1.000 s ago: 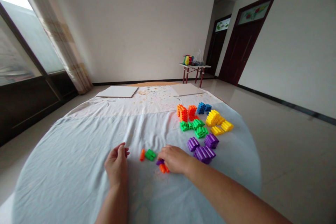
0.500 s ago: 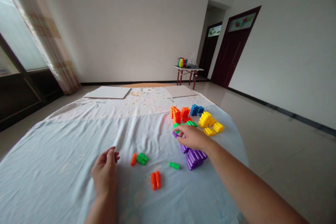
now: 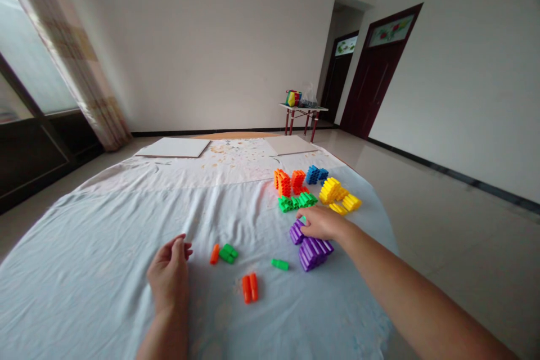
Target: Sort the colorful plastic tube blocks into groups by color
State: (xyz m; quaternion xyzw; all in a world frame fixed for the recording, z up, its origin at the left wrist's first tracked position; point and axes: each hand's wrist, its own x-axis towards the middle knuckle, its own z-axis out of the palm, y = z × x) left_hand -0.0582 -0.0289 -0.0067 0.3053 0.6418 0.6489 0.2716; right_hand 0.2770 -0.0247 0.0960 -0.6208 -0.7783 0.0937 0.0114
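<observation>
At the purple bullet-shaped plastic building pegs (image 3: 315,253) is my right hand (image 3: 320,221), its thumb and fingers closed on a purple peg (image 3: 296,232) in the smaller group. A bit of green shows between those fingers; whether it is held or lies behind them I cannot tell. On the cloth at the left rests my left hand (image 3: 169,264), fingers curled in and no object showing in it. Close to it lie an orange peg (image 3: 215,254) and some joined green pegs (image 3: 228,253). Two orange pegs (image 3: 250,288) and a single green peg (image 3: 279,264) lie between the hands.
Beyond my right hand are green (image 3: 297,201), orange (image 3: 282,182), blue (image 3: 313,175) and yellow (image 3: 331,190) peg groups. Two pale boards (image 3: 175,147) (image 3: 294,145) lie on the far part of the cloth-covered table (image 3: 105,236). A small side table (image 3: 304,107) holds bags.
My right hand has moved right and slightly toward me, bringing a purple peg to the smaller purple group. The green row is now uncovered. My left hand stays put.
</observation>
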